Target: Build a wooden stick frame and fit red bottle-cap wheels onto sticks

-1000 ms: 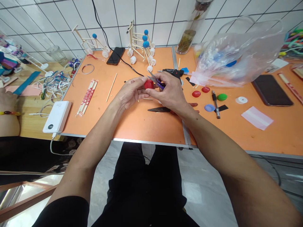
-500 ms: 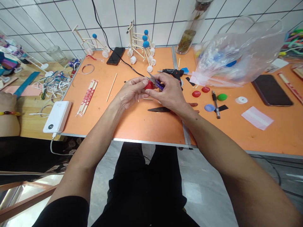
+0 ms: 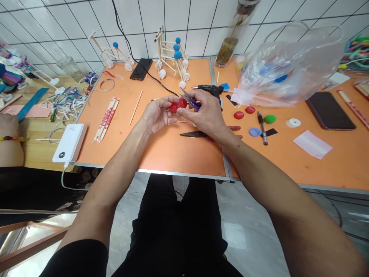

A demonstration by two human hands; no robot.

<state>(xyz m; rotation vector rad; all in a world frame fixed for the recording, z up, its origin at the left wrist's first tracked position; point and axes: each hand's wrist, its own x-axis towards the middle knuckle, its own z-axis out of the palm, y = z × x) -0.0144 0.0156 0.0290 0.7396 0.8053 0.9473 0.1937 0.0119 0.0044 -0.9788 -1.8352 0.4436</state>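
Two bare hands meet near the middle of an orange tabletop (image 3: 161,154). The left hand (image 3: 157,115) is turned partly upward, its fingers (image 3: 161,103) curled loosely, with a small red plastic cap (image 3: 173,107) resting against them. The right hand (image 3: 206,115) reaches in from 4 o'clock, its fingers (image 3: 203,100) pressed together around small scissors (image 3: 193,104) with purple handles, which they partly hide. The steel blades point toward 10 o'clock. A second red cap (image 3: 182,102) sits between the hands, just beside the blades, its lower edge hidden; which hand holds it is impossible to tell. A black hot glue gun (image 3: 210,89) lies at 12 o'clock beyond the right hand. A dark pointed blade (image 3: 193,134) lies at 6 o'clock, its far end hidden beneath the right wrist.
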